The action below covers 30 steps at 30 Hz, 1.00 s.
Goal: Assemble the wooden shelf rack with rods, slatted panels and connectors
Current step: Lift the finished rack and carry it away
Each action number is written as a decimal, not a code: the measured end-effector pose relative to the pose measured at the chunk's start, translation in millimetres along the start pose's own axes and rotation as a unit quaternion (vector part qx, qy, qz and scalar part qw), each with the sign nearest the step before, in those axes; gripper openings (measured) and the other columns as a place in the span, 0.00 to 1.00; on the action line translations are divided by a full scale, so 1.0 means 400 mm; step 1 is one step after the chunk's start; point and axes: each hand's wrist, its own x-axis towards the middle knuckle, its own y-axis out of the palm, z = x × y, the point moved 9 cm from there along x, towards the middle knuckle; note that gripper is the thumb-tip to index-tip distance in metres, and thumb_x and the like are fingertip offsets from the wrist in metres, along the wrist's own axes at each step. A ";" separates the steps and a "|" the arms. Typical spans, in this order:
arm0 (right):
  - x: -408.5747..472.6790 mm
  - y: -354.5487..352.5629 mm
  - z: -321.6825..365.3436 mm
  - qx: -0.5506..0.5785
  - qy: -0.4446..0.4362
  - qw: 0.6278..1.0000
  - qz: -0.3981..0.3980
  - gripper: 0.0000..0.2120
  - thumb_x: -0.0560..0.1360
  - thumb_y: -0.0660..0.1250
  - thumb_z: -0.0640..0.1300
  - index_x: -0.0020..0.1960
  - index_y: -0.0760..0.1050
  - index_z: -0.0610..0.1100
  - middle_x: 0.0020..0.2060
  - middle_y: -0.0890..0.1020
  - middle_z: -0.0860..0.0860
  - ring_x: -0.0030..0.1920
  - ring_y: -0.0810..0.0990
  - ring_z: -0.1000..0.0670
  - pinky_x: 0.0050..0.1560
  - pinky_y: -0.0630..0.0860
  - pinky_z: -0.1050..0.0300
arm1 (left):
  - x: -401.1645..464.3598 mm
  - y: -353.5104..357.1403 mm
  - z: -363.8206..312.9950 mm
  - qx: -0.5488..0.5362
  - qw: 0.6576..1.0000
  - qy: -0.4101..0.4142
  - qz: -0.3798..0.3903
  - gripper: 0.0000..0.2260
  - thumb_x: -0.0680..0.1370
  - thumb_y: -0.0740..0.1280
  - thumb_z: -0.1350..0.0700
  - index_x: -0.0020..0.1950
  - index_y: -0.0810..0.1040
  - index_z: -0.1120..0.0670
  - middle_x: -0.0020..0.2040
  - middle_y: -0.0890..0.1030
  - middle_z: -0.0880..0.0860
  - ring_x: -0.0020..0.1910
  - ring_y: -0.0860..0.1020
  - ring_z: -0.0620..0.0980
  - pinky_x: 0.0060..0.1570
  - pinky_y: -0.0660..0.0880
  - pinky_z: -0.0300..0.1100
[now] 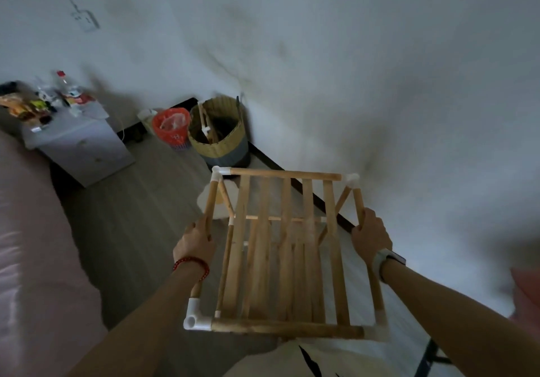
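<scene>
We hold the wooden shelf rack (280, 257) above the floor (140, 230), in front of the body. Our left hand (195, 242) grips its left side rod (208, 210); our right hand (369, 236) grips the right side rod (358, 203). White connectors (195, 316) cap the corners.

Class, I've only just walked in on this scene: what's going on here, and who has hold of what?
A person is holding up a wooden shelf rack with both hands. The left hand grips the rod on the left side, and the right hand grips the rod on the right. Slatted panels sit inside the frame, and white connectors join the rods at the corners. Farther back, by the wall, a woven basket stands beside an orange bin.
</scene>
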 end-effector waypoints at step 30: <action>0.685 0.397 0.016 0.109 0.389 0.912 -0.073 0.20 0.78 0.58 0.36 0.68 0.60 0.43 0.52 0.72 0.44 0.37 0.76 0.47 0.38 0.77 0.49 | 1.275 0.519 -0.508 0.186 0.926 0.197 0.264 0.09 0.80 0.58 0.59 0.60 0.69 0.60 0.57 0.71 0.60 0.46 0.76 0.58 0.45 0.73 0.49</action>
